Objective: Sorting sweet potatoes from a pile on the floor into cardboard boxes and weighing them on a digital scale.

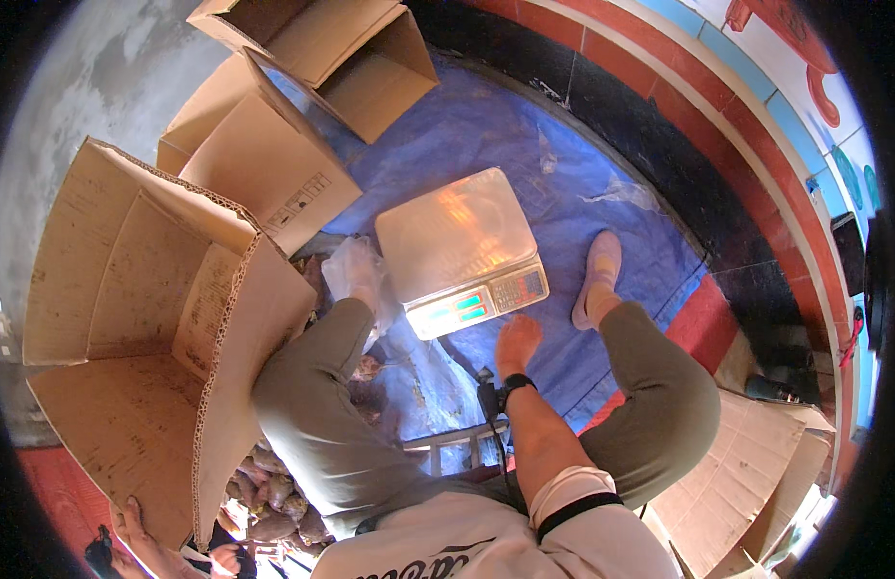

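Observation:
At the lower left, my left hand point(137, 537) has its fingers over the bottom edge of a large cardboard box point(138, 396), which lies tilted with its open side facing left. My right hand point(518, 343) is just in front of a digital scale point(457, 232), close to its keypad. Its fingers look curled in and no object shows in them; their undersides are hidden. The scale has a bare metal plate and lit green displays. Reddish-brown root vegetables point(274, 502), like sweet potatoes, lie heaped between the box and my left leg.
More open cardboard boxes point(264, 164) stand at the far left. A blue tarp point(447, 116) lies under the scale and my feet. Clear plastic point(351, 265) bunches by my left foot. Flattened cardboard point(737, 463) lies at right, near a tiled wall point(660, 106).

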